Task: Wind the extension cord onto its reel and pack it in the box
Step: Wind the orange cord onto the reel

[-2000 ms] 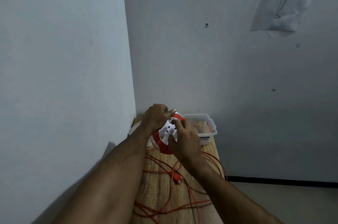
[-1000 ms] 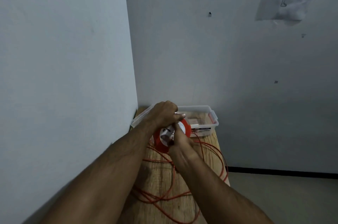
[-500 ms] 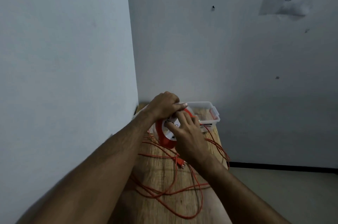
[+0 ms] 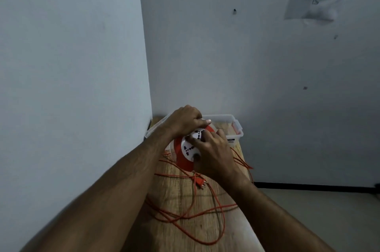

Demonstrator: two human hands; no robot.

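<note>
Your right hand [image 4: 213,155] covers the near right part of the reel [image 4: 185,154], so the crank or knob under your fingers cannot be made out, and your left hand [image 4: 185,122] hides the reel's far rim. How much cord is already wound on the spool is not visible; both forearms also block parts of the counter [image 4: 205,229], whose near end runs out of the frame.

Your left grip is closed over the top of the reel, fingers curled around its edge with the thumb stretched out flat toward the right. Your right hand lies on the white face, fingers bent and pressed against it; whether they pinch a handle there I cannot tell.

The reel is a round orange plastic disc tilted up on edge, with a white circular socket plate marked by dark pin holes. It stands at the far end of the counter, just in front of the box [image 4: 234,126], a clear rectangular plastic tub with a label on its front wall and an orange clip at its right end. The thin orange cord [image 4: 205,213] sprawls in loose loops over the wood-grain counter top, some strands hanging over the right edge. Its orange plug [image 4: 200,183] lies flat among the loops, near your right wrist.
</note>
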